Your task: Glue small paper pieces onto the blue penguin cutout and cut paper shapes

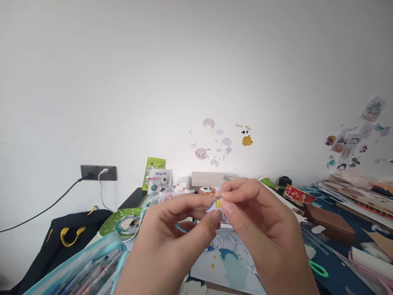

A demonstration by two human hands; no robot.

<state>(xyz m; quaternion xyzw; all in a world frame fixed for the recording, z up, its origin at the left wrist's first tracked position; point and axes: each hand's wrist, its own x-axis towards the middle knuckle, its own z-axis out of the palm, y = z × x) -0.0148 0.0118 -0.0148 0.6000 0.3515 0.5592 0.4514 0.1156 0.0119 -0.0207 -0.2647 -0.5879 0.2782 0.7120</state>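
A small paper cutout point(211, 208), white with a blue edge, is held up in front of me. My left hand point(172, 233) pinches it between thumb and fingers. My right hand point(267, 225) is closed at its right end, thumb and fingertip against a small yellow piece point(219, 202) on the cutout. Whether that piece is part of the cutout or separate I cannot tell. Fingers hide much of the cutout. Below both hands lies a white sheet point(225, 278) with line drawings, a light-blue patch and small yellow shapes.
At lower left is a clear pen pouch point(95, 266) with several pens; behind it is a green tray point(110, 223). A black bag point(67, 229) stands at left. To the right are a brown case point(330, 225) and green scissors handles point(319, 269). Stickers dot the wall point(196, 73).
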